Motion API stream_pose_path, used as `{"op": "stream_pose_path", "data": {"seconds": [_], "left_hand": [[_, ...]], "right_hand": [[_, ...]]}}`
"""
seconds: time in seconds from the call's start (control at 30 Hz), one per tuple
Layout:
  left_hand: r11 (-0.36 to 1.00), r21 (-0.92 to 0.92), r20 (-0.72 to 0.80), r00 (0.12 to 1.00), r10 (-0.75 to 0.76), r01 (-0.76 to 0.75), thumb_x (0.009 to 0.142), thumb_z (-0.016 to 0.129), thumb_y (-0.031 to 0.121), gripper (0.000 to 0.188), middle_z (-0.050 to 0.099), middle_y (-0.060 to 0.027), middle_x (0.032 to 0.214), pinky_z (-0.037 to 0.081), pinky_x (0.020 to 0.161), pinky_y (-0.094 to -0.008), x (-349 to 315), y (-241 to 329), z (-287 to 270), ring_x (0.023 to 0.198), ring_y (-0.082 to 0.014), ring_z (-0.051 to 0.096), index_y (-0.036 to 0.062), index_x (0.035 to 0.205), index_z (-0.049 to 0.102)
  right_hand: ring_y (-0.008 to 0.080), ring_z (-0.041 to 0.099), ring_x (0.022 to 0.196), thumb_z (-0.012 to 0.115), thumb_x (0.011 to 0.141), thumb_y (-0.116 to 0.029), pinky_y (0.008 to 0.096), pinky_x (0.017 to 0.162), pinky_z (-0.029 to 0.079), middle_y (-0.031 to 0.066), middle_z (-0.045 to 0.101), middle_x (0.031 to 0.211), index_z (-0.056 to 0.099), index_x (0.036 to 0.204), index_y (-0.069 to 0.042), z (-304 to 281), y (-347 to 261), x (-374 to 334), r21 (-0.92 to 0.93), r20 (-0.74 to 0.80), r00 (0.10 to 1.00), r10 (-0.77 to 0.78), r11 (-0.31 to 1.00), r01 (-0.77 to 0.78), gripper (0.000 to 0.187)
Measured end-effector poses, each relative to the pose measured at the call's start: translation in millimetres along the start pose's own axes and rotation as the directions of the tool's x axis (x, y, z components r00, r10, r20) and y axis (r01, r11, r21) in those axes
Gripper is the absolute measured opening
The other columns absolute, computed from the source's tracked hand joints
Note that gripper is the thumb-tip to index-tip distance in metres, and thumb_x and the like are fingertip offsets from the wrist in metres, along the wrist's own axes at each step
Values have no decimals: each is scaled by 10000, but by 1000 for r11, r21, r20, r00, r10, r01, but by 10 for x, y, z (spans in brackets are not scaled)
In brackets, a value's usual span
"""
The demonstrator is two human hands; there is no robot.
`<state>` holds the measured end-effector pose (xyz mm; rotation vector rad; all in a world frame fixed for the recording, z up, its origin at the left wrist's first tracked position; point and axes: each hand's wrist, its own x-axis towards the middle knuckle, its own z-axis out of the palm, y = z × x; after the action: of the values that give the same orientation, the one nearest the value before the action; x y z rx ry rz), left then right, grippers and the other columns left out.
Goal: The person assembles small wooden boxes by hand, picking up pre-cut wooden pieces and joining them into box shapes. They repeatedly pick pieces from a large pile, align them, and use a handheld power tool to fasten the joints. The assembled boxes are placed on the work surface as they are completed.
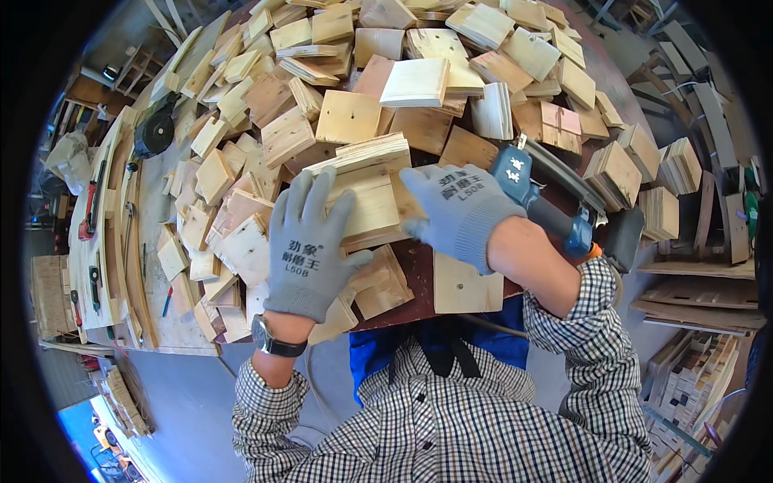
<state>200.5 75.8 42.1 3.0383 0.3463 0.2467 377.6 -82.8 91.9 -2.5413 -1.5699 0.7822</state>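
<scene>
Both my hands wear grey knit gloves with dark printing on the back. My left hand (pixel 310 237) lies along the left side of a pale wooden block piece (pixel 370 208), fingers stretched and apart, the index finger and thumb beside its edge. My right hand (pixel 463 201) is bent round the right edge of the same piece, its fingertips on the wood and its thumb lower down. A raised plywood strip (pixel 366 153) runs along the far edge of this piece. Just right of my right hand rests a blue and dark nail gun (pixel 555 193), partly hidden by my wrist.
A large heap of wooden blocks (pixel 346 117) covers the dark red table beyond my hands. One square block (pixel 467 283) sits at the near edge. To the left are a black tape measure (pixel 155 129), long wooden strips (pixel 133 266) and hand tools. Block stacks (pixel 616 177) stand at right.
</scene>
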Motion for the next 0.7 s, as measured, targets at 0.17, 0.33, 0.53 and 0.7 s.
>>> {"op": "stream_pose_path", "data": {"seconds": [0.17,0.33,0.53,0.7], "left_hand": [[995,-55,-89,992,-93,89,708,925,214,711,463,-162,1627,404,1204,-515,-89,27,152,1452,-417,457,104,1349,638],[990,-127,-95,993,-77,65,729,903,179,522,641,-101,1442,549,1027,-431,-111,13,200,1229,-356,633,73,1192,687],[992,-106,-82,994,-74,65,735,906,201,484,678,-91,1369,564,993,-420,-115,-19,158,1191,-337,654,67,1147,689],[973,-224,-127,988,-89,59,791,884,170,550,649,-110,1422,531,1079,-430,-155,-44,158,1277,-354,629,82,1288,668]], "right_hand": [[358,776,1038,775,936,-459,466,866,604,206,790,1095,728,1193,0,189,-88,279,-136,-5,1000,8,991,-8,528],[351,783,990,757,962,-378,452,847,625,191,794,1046,742,1162,12,318,-76,296,-234,-15,999,-46,971,41,438],[343,780,1009,731,981,-427,470,867,616,189,789,1084,703,1234,-9,337,-43,306,-250,-14,997,-82,965,76,489],[307,753,1055,697,976,-542,451,914,561,160,763,1125,682,1247,-20,290,-93,249,-291,-1,1000,-31,956,29,588]]}}
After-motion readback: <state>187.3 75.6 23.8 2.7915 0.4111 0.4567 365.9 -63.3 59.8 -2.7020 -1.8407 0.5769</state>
